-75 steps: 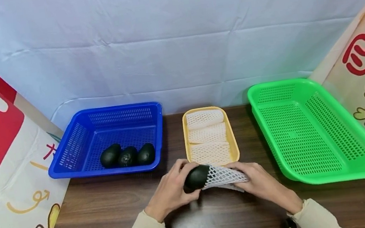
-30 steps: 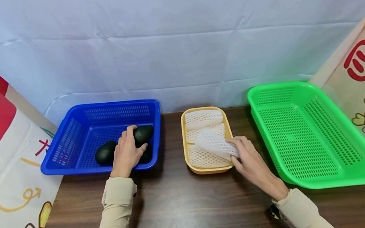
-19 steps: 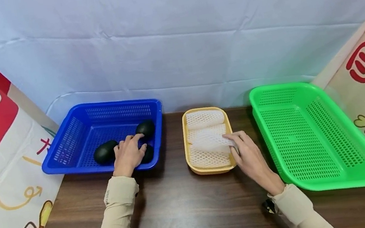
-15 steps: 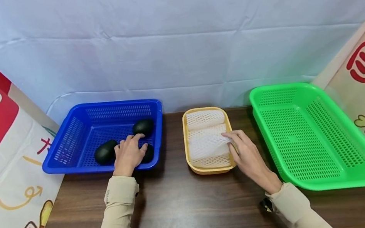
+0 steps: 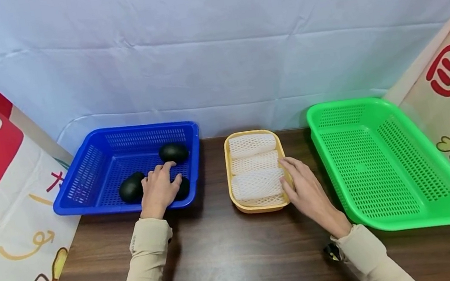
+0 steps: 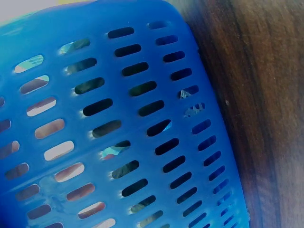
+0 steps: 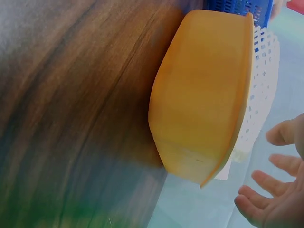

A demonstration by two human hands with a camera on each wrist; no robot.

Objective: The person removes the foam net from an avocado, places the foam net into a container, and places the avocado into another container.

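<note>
My left hand [image 5: 157,190] reaches over the front rim of the blue basket [image 5: 88,208], its fingers spread loosely among dark green avocados. One avocado [image 5: 173,152] lies just beyond the fingertips, another [image 5: 131,188] to the left, and a third [image 5: 183,188] partly behind the thumb. What is beneath the palm is hidden. My right hand [image 5: 307,191] hovers at the right rim of the yellow tray [image 5: 260,209], fingers apart and holding nothing, as the right wrist view also shows. A white foam net sleeve [image 5: 257,185] lies on top of the other sleeves [image 5: 252,145] there.
A green basket [image 5: 366,164] stands on the right of the brown wooden table [image 5: 225,265]. A pale cloth [image 5: 213,55] hangs behind everything, and printed panels flank both sides. In the left wrist view, the slotted blue basket wall [image 6: 118,104] fills most of the picture.
The avocado has come out of the foam net sleeve and left my left hand in the blue basket. My right hand has laid the sleeve in the yellow tray and let go.
</note>
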